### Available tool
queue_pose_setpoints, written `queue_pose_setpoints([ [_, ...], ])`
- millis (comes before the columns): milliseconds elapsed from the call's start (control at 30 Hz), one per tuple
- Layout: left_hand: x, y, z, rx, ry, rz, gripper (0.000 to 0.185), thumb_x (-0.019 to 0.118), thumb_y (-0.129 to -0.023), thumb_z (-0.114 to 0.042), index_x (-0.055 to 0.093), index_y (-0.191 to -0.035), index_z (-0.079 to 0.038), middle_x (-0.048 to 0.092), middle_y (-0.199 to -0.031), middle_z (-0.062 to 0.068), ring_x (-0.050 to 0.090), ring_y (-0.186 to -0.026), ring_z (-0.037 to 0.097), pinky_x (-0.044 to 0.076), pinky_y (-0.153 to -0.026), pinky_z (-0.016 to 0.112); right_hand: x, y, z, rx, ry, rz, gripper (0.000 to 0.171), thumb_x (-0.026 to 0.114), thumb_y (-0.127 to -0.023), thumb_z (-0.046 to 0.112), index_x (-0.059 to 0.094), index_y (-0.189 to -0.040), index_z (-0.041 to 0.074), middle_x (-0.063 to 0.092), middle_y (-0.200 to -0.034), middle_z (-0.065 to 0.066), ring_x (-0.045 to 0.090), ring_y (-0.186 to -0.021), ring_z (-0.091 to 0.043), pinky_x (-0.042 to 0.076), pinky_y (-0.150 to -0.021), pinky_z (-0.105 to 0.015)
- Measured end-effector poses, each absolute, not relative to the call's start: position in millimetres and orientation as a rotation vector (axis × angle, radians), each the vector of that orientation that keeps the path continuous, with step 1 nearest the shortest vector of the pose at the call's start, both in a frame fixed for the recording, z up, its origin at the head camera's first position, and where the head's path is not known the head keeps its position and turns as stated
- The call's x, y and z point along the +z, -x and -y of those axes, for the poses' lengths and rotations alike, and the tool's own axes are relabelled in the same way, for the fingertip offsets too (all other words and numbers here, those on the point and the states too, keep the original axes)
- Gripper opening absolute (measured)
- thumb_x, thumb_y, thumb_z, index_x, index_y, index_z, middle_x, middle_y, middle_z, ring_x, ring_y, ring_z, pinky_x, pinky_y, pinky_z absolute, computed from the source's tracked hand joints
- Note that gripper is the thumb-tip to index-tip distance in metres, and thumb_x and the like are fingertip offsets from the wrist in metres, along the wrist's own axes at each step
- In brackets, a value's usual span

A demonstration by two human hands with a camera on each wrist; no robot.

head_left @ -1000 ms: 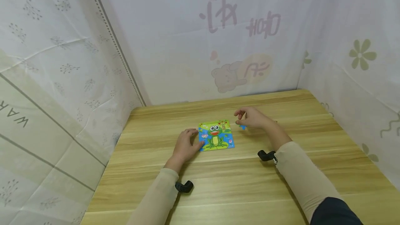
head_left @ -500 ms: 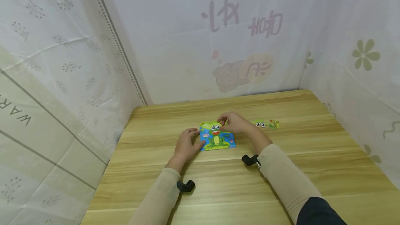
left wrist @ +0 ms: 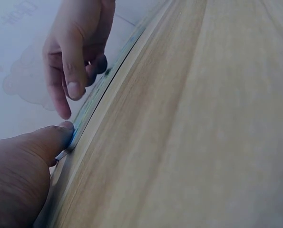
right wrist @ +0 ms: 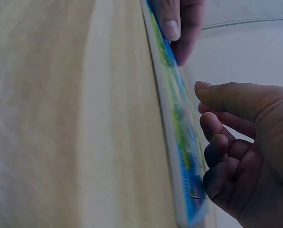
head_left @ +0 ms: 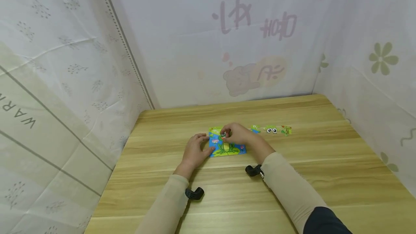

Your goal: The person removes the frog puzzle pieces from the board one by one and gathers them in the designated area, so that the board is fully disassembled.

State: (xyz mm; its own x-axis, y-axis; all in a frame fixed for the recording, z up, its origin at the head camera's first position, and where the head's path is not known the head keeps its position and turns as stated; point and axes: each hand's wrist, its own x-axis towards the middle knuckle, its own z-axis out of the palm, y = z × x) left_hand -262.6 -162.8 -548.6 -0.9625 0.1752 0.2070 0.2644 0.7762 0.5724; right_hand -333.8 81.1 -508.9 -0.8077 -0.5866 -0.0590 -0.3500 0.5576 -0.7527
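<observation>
Hidden under my right hand

My right hand (head_left: pixel 238 135) covers the frog puzzle (head_left: pixel 227 147) at its face; any held piece I can't make out.

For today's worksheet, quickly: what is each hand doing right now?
Left hand: open, fingertips steadying the square frog jigsaw board.
Right hand: curled over the board; whether it holds a piece cannot be told.

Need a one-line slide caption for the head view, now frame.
Head view: left hand steadies the frog puzzle board on the wooden table; right hand over its top, loose pieces beside.
</observation>
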Motion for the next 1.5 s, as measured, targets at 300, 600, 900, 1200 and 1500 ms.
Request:
queue_pose_setpoints([
  [300,-547.3,262.9,161.8,-0.913,0.357,2.843,0.055,0.075,-0.094,-0.049,0.067,-0.137,-0.015,0.052,-0.151,0.002,0.044,-0.144,0.029,0.038,-0.120,0.048,-517.1,333.9,-77.6,-1.054,0.739,-2.524,0.039,0.082,-0.092,0.022,0.071,-0.128,0.012,0.066,-0.091,0.000,0.060,-0.078,-0.017,0.055,-0.072,-0.032],
  [600,-549.8,262.8,163.2,-0.901,0.356,2.840,0.055,0.075,-0.094,-0.049,0.067,-0.136,-0.015,0.053,-0.151,0.002,0.044,-0.144,0.028,0.038,-0.120,0.047,-522.5,332.2,-75.8,-1.017,0.710,-2.543,0.040,0.080,-0.093,0.025,0.071,-0.131,0.016,0.067,-0.091,0.003,0.061,-0.082,-0.016,0.053,-0.075,-0.033],
  [900,-550.5,262.3,162.3,-0.901,0.344,2.840,0.056,0.076,-0.094,-0.049,0.066,-0.137,-0.015,0.052,-0.151,0.001,0.044,-0.144,0.028,0.038,-0.120,0.047,-525.0,331.5,-76.0,-0.991,0.710,-2.572,0.037,0.080,-0.094,0.029,0.071,-0.128,0.020,0.066,-0.092,0.005,0.061,-0.082,-0.015,0.053,-0.076,-0.033],
  [1200,-549.4,261.7,162.0,-0.911,0.347,2.836,0.056,0.076,-0.094,-0.049,0.066,-0.137,-0.015,0.052,-0.152,0.002,0.043,-0.145,0.029,0.037,-0.120,0.049,-523.1,328.8,-76.2,-1.019,0.705,-2.582,0.035,0.081,-0.093,0.026,0.070,-0.126,0.021,0.064,-0.093,0.003,0.060,-0.081,-0.016,0.052,-0.076,-0.034],
  [1500,-549.6,262.3,162.3,-0.901,0.340,2.841,0.055,0.076,-0.094,-0.049,0.067,-0.137,-0.015,0.052,-0.151,0.002,0.044,-0.144,0.029,0.037,-0.120,0.048,-529.1,329.1,-76.8,-1.085,0.665,-2.590,0.034,0.083,-0.091,0.026,0.067,-0.121,0.026,0.065,-0.097,0.004,0.061,-0.086,-0.016,0.052,-0.078,-0.035],
])
